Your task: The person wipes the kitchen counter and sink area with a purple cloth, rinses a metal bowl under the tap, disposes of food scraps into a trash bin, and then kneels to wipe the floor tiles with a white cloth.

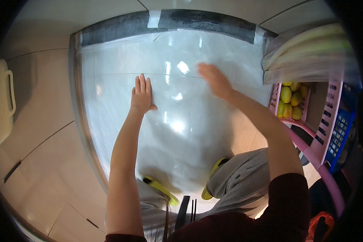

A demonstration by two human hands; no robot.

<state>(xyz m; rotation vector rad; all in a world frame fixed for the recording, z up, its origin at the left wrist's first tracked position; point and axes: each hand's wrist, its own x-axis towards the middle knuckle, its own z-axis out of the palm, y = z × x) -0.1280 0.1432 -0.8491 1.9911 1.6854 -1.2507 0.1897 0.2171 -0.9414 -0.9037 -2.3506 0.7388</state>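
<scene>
A translucent, glossy plastic sheet (121, 60) lies spread over the tiled floor before me. Along its far edge runs a dark threshold strip (199, 19), crossed by two pieces of whitish tape (154, 18). My left hand (141, 95) rests palm down on the sheet, fingers extended and thumb spread, holding nothing. Farther right, my right hand (216, 80) is blurred and seen partly edge-on over the sheet. It appears flat and empty; whether it touches the sheet cannot be told. Bright reflections spot the sheet between the hands.
On the right stand a pink rack (329, 121) with yellow-green fruit (291, 98) and a blue basket (338, 136). A clear plastic bag (308, 54) of pale produce sits above them. To the left is a cream ribbed plastic board (0, 106). My yellow-green shoes (161, 189) are below.
</scene>
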